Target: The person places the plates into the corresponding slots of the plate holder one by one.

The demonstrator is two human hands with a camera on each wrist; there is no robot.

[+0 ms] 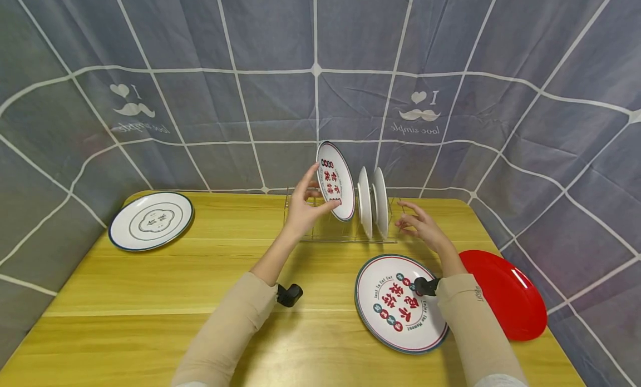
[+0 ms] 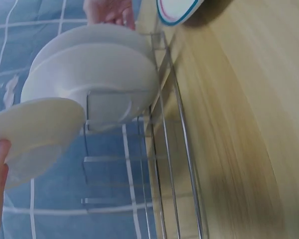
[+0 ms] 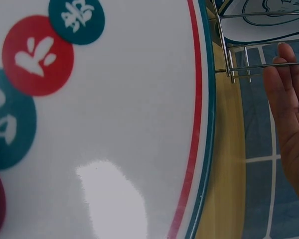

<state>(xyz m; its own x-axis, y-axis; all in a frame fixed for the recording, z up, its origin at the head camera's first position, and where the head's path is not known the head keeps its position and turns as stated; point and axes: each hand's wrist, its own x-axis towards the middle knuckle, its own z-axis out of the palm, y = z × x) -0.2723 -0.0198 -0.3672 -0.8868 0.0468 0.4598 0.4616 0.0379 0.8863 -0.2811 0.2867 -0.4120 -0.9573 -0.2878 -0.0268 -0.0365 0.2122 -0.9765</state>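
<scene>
My left hand (image 1: pixel 302 210) grips a white plate (image 1: pixel 336 181) with red characters by its edge, thumb on the printed face. The plate is tilted and raised at the left part of a wire dish rack (image 1: pixel 345 241). Two white plates, one (image 1: pixel 364 206) beside the other (image 1: pixel 381 203), stand on edge in the rack's right part. Just right of the rack is my right hand (image 1: pixel 423 227), holding nothing, its fingers loosely bent. In the left wrist view the held plate (image 2: pixel 40 127) shows its plain back, apart from the standing plates (image 2: pixel 99 74).
A printed plate (image 1: pixel 390 331) with a teal rim lies flat before the rack, partly under the right sleeve. Farther right is a red oval plate (image 1: pixel 516 298). A blue-rimmed plate (image 1: pixel 125 226) lies at the far left. A grey checked curtain (image 1: pixel 280 109) hangs behind the wooden table (image 1: pixel 125 303).
</scene>
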